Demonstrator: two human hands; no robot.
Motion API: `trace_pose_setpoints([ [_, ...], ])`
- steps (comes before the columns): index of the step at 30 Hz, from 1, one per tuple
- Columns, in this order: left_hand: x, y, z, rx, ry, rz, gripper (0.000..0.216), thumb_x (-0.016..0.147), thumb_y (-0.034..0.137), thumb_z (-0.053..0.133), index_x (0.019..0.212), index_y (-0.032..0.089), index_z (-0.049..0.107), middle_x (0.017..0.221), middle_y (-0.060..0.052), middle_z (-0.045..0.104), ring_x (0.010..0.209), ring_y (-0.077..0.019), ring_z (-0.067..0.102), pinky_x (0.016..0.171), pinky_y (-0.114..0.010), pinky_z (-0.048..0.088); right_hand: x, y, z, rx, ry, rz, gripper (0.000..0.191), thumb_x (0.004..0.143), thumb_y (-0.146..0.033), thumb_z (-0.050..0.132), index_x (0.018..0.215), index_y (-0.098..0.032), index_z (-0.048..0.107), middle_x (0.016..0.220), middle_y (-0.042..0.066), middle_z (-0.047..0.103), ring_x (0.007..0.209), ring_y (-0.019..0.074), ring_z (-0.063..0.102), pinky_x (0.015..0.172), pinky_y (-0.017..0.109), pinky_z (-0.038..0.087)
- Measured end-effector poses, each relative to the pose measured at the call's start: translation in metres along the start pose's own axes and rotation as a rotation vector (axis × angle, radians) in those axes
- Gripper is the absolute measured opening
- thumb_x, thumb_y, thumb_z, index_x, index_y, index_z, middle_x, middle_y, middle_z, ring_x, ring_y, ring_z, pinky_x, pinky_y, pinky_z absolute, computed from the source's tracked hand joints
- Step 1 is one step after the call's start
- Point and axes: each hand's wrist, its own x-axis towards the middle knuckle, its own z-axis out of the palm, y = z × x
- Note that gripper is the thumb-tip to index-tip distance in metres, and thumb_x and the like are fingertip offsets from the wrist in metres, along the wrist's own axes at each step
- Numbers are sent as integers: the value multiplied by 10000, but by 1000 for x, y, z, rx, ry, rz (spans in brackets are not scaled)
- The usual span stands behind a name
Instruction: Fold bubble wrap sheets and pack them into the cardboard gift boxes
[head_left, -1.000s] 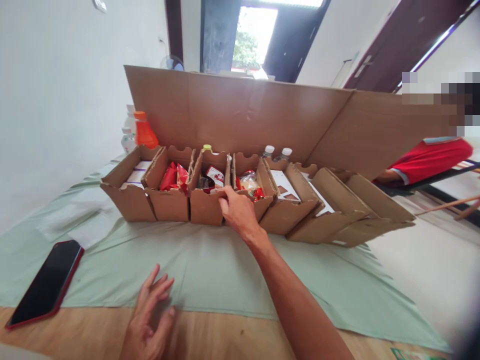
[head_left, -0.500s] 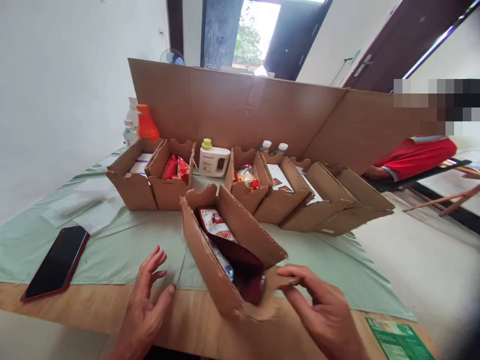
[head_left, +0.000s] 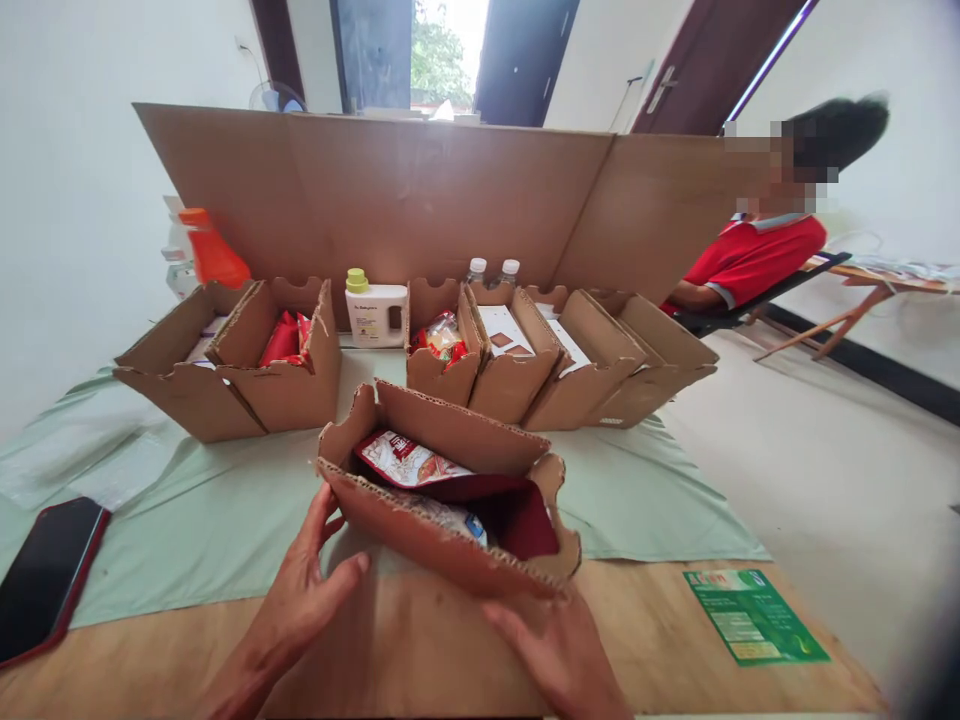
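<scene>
A cardboard bin (head_left: 427,530) sits in front of me on the table, turned sideways, holding snack packets (head_left: 409,462) and a dark red pouch. My left hand (head_left: 304,590) touches the bin's left end with fingers spread, thumb out. My right hand (head_left: 551,650) is under the bin's right end, fingers pressed to its base. Both hands support the bin.
A row of cardboard bins (head_left: 285,390) stands behind on a green cloth (head_left: 645,500), with a gap where a white bottle (head_left: 373,312) shows. A tall cardboard sheet (head_left: 390,190) backs them. A phone (head_left: 41,575) lies at the left, a green leaflet (head_left: 750,615) at the right. A person in red (head_left: 750,255) sits beyond.
My right hand pulled one bin out of the row toward me. The bin has turned sideways, and my left hand has come onto its left end.
</scene>
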Motion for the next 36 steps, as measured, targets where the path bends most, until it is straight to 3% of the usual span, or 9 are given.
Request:
trace_pose_setpoints([
  [3,14,8,26,-21,-17,38,829,849,391,678,1582,233,322,1624,-139,410,1480,-352,415,1178,-525,419,44,-1,-15,33,44,-13,607,842,-543,711,1357,-232,635,1277,150,715,1211,388,653,1056,576,515],
  [8,33,4,57,-30,-45,74,862,868,358,643,1622,254,238,1647,-123,375,1488,-332,399,1185,-521,400,92,32,-38,132,42,-3,538,840,-602,698,1212,-214,666,1269,157,713,1168,348,666,1018,523,530],
  [12,31,-9,63,-29,0,56,852,856,373,660,1610,266,277,1674,-122,328,1473,-357,418,1187,-534,395,95,49,-38,183,36,1,587,869,-590,692,1320,-221,618,1335,158,676,1247,329,622,1083,510,481],
  [19,40,-4,76,-40,12,79,810,861,334,647,1592,262,306,1654,-118,366,1492,-350,393,1207,-539,362,106,45,-28,274,118,4,662,880,-594,685,1422,-238,555,1379,143,649,1312,318,581,1156,510,417],
  [23,41,-10,75,-18,2,92,770,880,278,614,1586,277,309,1646,-115,380,1484,-340,408,1192,-546,381,104,47,-28,232,162,-1,600,892,-551,682,1389,-234,568,1335,130,672,1187,280,655,1034,453,527],
  [27,32,-14,59,103,18,92,696,918,252,581,1569,301,340,1610,-125,424,1436,-348,472,1153,-577,420,92,20,-58,16,396,-96,473,879,-435,730,1301,-236,650,1253,96,713,1048,251,695,956,451,561],
  [30,33,5,47,246,93,257,697,932,233,582,1570,366,335,1632,-102,389,1434,-344,474,1149,-600,416,105,-30,-92,-88,506,-385,266,913,-266,709,1178,-262,722,1219,49,736,1117,229,689,1031,433,524],
  [32,43,27,44,339,132,454,741,916,203,606,1578,375,321,1662,-95,338,1497,-334,391,1181,-588,380,132,-68,-107,-222,315,-581,195,927,-200,686,1096,-272,749,1155,26,757,1072,198,703,992,368,539],
  [36,70,70,51,438,120,639,587,890,156,624,1450,283,504,1679,-138,284,1543,-314,316,1200,-539,364,201,-118,-98,-552,-383,-757,209,939,-163,629,1072,-237,772,1091,34,775,1033,205,705,933,343,532],
])
